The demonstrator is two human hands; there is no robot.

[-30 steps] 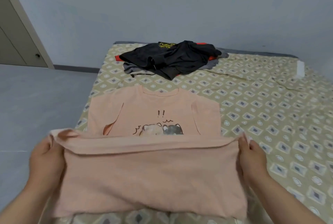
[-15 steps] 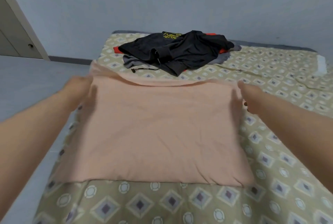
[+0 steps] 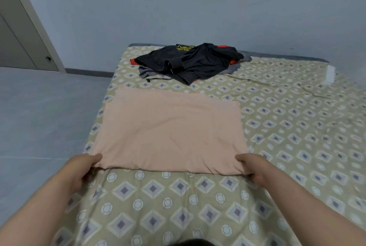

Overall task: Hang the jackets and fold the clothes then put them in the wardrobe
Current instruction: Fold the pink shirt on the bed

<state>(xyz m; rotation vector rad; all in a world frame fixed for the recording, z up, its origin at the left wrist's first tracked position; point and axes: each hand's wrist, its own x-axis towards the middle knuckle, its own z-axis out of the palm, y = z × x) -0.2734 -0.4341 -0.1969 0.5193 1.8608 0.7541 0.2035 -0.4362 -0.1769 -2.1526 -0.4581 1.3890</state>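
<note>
Pinching near corners of peach shirt

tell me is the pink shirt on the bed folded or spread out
Folded. The pink shirt lies as a plain rectangle, no sleeves, collar or print showing. The left hand and right hand pinch its near corners.

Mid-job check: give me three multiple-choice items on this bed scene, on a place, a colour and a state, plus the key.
1. Where do the dark clothes lie relative to the shirt? A. On it. B. Beyond it, at the far end of the bed. C. Under it.
2. The shirt is: A. Peach. B. Blue. C. White.
3. The left hand and right hand: A. Both off the shirt. B. Only the left holds it. C. Each pinches a near corner.
Key: 1 B, cover shows between them; 2 A, plain peach cloth; 3 C, thumbs lie on both corners.
</note>
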